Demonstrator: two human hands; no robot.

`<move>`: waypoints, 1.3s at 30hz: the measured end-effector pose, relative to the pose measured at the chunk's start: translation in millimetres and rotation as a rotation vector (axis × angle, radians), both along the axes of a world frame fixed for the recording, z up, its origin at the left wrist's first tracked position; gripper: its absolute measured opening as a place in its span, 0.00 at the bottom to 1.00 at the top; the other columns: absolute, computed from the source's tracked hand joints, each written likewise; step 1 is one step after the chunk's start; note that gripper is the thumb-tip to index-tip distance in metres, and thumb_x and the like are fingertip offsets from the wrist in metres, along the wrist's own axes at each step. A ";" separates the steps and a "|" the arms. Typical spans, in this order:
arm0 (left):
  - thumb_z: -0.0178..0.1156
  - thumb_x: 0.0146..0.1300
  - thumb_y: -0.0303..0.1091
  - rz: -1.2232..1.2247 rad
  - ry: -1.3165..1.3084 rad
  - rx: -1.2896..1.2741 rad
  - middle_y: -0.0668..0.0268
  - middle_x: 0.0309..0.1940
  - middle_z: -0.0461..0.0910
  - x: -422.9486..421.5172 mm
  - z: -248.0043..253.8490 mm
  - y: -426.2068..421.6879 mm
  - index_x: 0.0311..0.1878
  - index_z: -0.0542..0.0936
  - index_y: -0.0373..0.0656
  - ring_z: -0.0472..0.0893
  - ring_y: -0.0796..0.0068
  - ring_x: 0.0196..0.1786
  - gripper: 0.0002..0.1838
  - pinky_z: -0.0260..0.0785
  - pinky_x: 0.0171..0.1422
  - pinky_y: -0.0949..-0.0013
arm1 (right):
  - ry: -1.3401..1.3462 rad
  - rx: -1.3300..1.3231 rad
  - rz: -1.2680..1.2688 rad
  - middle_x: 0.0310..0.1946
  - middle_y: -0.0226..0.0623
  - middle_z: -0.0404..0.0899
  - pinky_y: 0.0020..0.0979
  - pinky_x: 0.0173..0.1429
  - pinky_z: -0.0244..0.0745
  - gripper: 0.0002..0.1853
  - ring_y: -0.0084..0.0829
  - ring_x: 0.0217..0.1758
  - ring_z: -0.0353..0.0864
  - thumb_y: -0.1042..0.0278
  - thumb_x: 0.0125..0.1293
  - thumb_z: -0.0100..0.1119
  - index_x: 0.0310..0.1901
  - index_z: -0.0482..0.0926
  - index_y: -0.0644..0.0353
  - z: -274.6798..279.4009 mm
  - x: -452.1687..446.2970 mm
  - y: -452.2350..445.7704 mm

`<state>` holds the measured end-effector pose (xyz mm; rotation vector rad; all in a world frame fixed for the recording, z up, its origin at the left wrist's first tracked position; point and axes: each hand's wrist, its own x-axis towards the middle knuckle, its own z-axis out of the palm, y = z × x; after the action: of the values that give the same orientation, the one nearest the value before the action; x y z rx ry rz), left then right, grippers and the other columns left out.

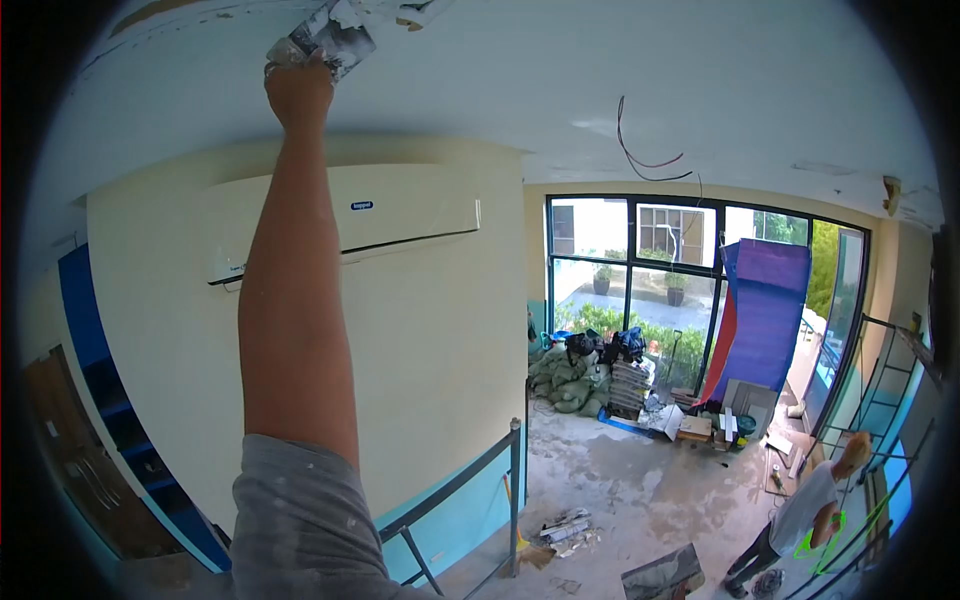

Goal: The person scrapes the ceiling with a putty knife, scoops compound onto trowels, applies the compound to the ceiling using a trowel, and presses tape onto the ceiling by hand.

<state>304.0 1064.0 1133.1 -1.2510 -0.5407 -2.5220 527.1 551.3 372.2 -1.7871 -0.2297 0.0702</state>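
While the bare left hand (298, 92) is overhead, its fingers curl around the lower end of a flat, grey, white-smeared blade (345, 45) by the pale, flat ceiling (480, 85). Probably light, stiff and slippery where smeared, it seems best held by that lower end.

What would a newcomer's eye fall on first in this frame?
First, the raised left hand at upper left, gripping a flat, white-smeared grey scraper near the pale ceiling. Next, the tall purple rectangular panel before the black-framed glass windows at right, then the long pale air conditioner behind the bare forearm.
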 end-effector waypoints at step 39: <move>0.54 0.65 0.25 -2.198 0.176 0.367 0.52 0.54 0.71 139.3 9.6 -43.0 0.57 0.66 0.38 0.74 0.51 0.58 0.18 0.71 0.62 0.39 | -0.080 -0.011 -0.031 0.51 0.47 0.75 0.37 0.49 0.75 0.29 0.41 0.49 0.77 0.55 0.71 0.45 0.69 0.59 0.60 -61.5 23.2 -50.4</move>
<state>443.3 1021.0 1142.7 -2.3102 2.5576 -2.9142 550.3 500.9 310.8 -1.8057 -0.2586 -0.0221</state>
